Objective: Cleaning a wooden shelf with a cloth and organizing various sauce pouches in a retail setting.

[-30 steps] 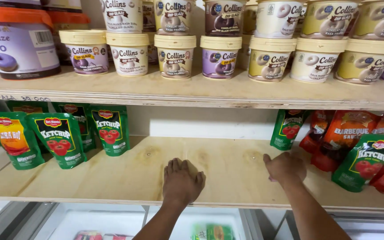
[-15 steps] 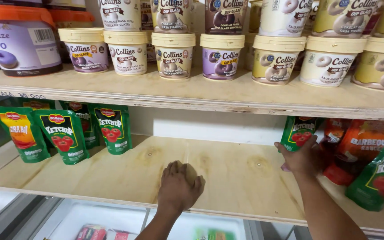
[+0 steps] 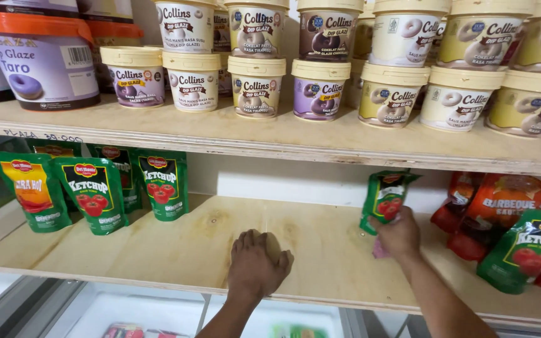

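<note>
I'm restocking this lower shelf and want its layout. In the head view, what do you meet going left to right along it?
Green sauce pouches standing at the left → left hand resting on the bare wooden shelf → right hand gripping a green ketchup pouch → red and green pouches leaning at the right.

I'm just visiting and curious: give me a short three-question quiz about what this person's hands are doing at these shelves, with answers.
1. True or false: the right hand grips a green pouch.
2. Where does the left hand rest?
A) on a tub on the upper shelf
B) on the bare wood of the lower shelf
C) on a red pouch
3. Fill in: the cream-lidded tubs stand on the ____ shelf.

Key
1. True; the pouch is held upright near the back of the lower shelf.
2. B; the hand is curled, knuckles up, holding nothing that shows.
3. Upper; the green pouches stand below, at the left.
</note>
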